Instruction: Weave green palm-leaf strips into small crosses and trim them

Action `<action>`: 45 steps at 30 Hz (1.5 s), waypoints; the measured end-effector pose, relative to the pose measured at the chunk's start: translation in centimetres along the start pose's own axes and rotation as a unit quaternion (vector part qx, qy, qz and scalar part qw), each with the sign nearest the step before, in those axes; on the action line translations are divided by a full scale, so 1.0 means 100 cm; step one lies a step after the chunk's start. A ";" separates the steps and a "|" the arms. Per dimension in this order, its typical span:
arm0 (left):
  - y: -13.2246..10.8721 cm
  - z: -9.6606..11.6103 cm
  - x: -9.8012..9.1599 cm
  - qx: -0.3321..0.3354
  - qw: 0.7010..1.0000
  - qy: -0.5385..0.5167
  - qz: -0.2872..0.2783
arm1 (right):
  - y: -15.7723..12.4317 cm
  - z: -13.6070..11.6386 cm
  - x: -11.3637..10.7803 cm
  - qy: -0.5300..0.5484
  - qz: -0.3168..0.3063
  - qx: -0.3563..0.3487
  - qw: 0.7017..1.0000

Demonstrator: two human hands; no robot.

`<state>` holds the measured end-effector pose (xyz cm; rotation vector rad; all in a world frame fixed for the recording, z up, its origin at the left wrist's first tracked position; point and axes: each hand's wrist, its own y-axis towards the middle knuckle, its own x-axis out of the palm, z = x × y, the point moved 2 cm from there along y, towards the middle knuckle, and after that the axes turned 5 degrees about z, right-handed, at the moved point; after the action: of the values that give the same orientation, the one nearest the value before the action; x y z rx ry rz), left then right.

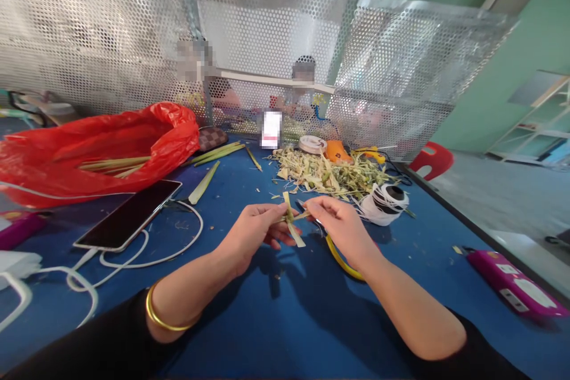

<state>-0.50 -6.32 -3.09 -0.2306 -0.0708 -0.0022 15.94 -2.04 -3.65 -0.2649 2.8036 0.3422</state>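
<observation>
Between my hands is a small cross-shaped piece of pale green leaf strips, held a little above the blue table. My left hand pinches its middle between thumb and fingers, the other fingers curled beneath. With fingertips closed, my right hand grips the strip end that points to the right. Scissors with a yellow handle lie on the table, partly hidden under my right hand. Just beyond that hand stands a spool of white cord.
A red plastic bag with long leaves stands at the left, near a tablet with white cables. Leaf scraps pile up behind my hands, with an orange object. A lit phone leans on the perforated screen. A purple case lies right.
</observation>
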 end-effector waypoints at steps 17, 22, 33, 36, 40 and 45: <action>-0.001 0.001 0.001 0.010 1.000 0.000 -0.005 | -0.001 0.000 0.006 0.084 0.014 0.009 0.996; -0.004 0.004 0.000 0.059 0.997 -0.037 -0.029 | -0.004 0.002 0.012 0.231 -0.029 0.114 0.966; -0.007 0.005 0.005 0.088 0.993 0.013 -0.073 | -0.010 0.001 0.017 0.288 -0.069 0.142 0.944; -0.004 0.003 0.002 0.070 0.997 -0.006 -0.012 | -0.008 0.001 0.015 0.269 -0.023 0.127 0.954; 0.001 -0.003 -0.003 -0.020 0.999 -0.014 0.038 | -0.006 -0.001 0.013 0.196 0.023 0.079 0.977; 0.001 -0.008 -0.003 -0.066 0.996 -0.063 0.021 | -0.006 -0.001 0.014 0.142 0.024 0.076 0.987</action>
<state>-0.79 -6.37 -3.89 -0.3639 -0.1913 0.0501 14.72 -2.88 -4.15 -0.2272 3.1000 0.1045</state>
